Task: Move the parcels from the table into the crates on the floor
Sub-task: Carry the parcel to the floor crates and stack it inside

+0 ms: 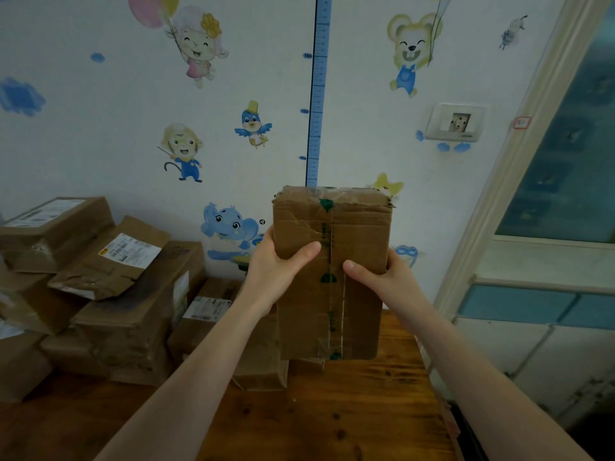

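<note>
Parcel [331, 271] back hidden; label [129, 249] print seemingly illegible.

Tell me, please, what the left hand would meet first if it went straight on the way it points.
The left hand grips the raised parcel, so that is met at once. Past it the line seems to run to the stickered wall, though depth is unclear.

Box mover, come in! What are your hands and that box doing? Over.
Left hand, right hand: both gripping the taped parcel. Parcel held up over the table. Other parcels piled left; crates not in view.
</note>
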The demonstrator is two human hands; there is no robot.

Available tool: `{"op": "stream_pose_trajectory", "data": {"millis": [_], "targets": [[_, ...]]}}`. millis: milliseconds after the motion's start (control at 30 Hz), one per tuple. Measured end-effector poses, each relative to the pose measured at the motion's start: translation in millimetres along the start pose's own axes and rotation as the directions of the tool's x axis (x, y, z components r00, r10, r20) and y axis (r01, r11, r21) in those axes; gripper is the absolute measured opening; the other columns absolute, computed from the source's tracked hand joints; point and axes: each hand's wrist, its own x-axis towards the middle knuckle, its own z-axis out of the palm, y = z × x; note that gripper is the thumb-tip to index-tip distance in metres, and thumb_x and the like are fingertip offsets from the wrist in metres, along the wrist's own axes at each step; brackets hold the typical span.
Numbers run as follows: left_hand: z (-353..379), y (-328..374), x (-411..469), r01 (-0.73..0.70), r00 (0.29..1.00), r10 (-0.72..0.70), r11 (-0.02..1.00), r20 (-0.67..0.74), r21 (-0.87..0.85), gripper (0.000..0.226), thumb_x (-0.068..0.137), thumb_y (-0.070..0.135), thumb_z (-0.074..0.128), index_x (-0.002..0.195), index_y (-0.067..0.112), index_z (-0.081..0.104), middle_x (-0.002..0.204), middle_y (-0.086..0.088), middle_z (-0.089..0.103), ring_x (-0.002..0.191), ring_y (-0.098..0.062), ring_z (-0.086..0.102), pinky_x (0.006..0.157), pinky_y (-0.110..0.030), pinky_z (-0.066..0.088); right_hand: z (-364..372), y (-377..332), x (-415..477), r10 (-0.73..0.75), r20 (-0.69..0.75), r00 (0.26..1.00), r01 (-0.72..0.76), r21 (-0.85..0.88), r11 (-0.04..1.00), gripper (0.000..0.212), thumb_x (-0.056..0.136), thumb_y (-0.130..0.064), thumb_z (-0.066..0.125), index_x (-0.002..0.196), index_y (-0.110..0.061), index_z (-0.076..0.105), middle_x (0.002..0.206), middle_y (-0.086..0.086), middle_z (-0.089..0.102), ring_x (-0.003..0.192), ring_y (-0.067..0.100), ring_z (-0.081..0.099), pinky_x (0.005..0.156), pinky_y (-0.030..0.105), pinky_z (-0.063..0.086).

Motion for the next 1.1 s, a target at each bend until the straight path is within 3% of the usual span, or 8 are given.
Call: {"op": "stream_pose_trajectory", "data": {"millis": [267, 433, 567, 633, 700, 833, 967, 1100], "targets": [[3, -3, 3, -0.02, 1.0, 0.02, 0.995, 0.001, 0.099, 0.047, 0.076, 0.038, 0.075, 0.116, 0.02, 0.056, 0.103, 0.006, 0.065, 0.098, -0.01, 0.061, 0.085, -0.03, 0.05, 2, 3, -2, -0.013, -0.046, 0.999, 0.012, -0.017, 1.0, 0.076, 0.057, -0.053, 0.071, 0.123, -0.018, 0.053, 0.113, -0.001, 0.064, 0.102, 0.016, 0.063, 0.09, 0.038, 0.054], [1, -3, 0, -0.046, 0.997, 0.055, 0.986, -0.048, 0.16, 0.045, 0.073, 0.032, 0.08, 0.105, 0.018, 0.051, 0.092, 0.012, 0.059, 0.084, -0.001, 0.057, 0.074, -0.024, 0.05, 0, -2, 1, -0.082, -0.105, 0.991, 0.07, -0.12, 0.99, 0.069, 0.073, -0.037, 0.077, 0.129, -0.021, 0.04, 0.107, -0.015, 0.052, 0.09, -0.003, 0.052, 0.069, 0.01, 0.044], [0, 1, -2, -0.095, 0.993, 0.105, 0.979, -0.045, 0.18, 0.043, 0.076, 0.027, 0.078, 0.106, 0.016, 0.049, 0.091, 0.013, 0.056, 0.087, -0.007, 0.058, 0.07, -0.014, 0.046, -1, 0, 1, -0.124, -0.165, 0.978, 0.096, -0.168, 0.981, 0.062, 0.075, -0.034, 0.076, 0.126, -0.015, 0.047, 0.108, -0.009, 0.057, 0.09, 0.001, 0.054, 0.074, 0.017, 0.047], [-1, 5, -1, -0.121, 0.992, 0.126, 0.974, -0.011, 0.193, 0.057, 0.077, 0.03, 0.077, 0.121, 0.014, 0.046, 0.103, 0.013, 0.056, 0.101, -0.011, 0.057, 0.079, -0.016, 0.047, 0, 0, 0, -0.096, -0.172, 0.98, 0.07, -0.153, 0.986, 0.065, 0.073, -0.037, 0.077, 0.127, -0.015, 0.047, 0.109, -0.009, 0.058, 0.096, 0.008, 0.057, 0.077, 0.022, 0.049], [-3, 8, 0, -0.162, 0.987, 0.159, 0.964, 0.03, 0.211, 0.077, 0.074, 0.033, 0.078, 0.137, 0.015, 0.038, 0.112, 0.014, 0.052, 0.105, -0.004, 0.051, 0.084, -0.009, 0.042, -1, -3, -1, -0.055, -0.123, 0.991, 0.047, -0.069, 0.997, 0.071, 0.069, -0.045, 0.075, 0.128, -0.02, 0.044, 0.108, -0.011, 0.058, 0.099, 0.008, 0.058, 0.078, 0.023, 0.052], [-4, 8, -1, -0.178, 0.984, 0.178, 0.965, 0.016, 0.194, 0.071, 0.074, 0.023, 0.08, 0.133, 0.015, 0.042, 0.1, 0.02, 0.049, 0.095, -0.001, 0.05, 0.073, -0.004, 0.039, 0, -11, -2, 0.164, -0.029, 0.986, -0.154, 0.217, 0.964, 0.098, 0.059, -0.07, 0.059, 0.14, -0.019, 0.038, 0.129, 0.002, 0.055, 0.116, 0.023, 0.054, 0.098, 0.049, 0.047], [-2, 6, -2, -0.226, 0.974, 0.217, 0.947, 0.061, 0.228, 0.074, 0.072, 0.012, 0.081, 0.133, 0.014, 0.038, 0.108, 0.012, 0.048, 0.101, -0.005, 0.05, 0.077, -0.006, 0.04, 2, -8, 0, 0.233, -0.062, 0.97, -0.197, 0.349, 0.916, 0.04, 0.085, -0.04, 0.064, 0.116, -0.016, 0.053, 0.108, 0.007, 0.065, 0.098, 0.02, 0.063, 0.087, 0.043, 0.053], [-4, 9, -4, -0.12, 0.979, 0.106, 0.99, 0.172, 0.074, 0.071, 0.075, 0.025, 0.077, 0.127, 0.023, 0.029, 0.109, 0.018, 0.044, 0.098, 0.003, 0.048, 0.073, -0.004, 0.044, 0, -5, 2, 0.207, -0.081, 0.975, -0.164, 0.366, 0.916, 0.044, 0.084, -0.027, 0.068, 0.122, -0.014, 0.051, 0.107, 0.006, 0.065, 0.086, 0.015, 0.066, 0.069, 0.03, 0.054]]}}
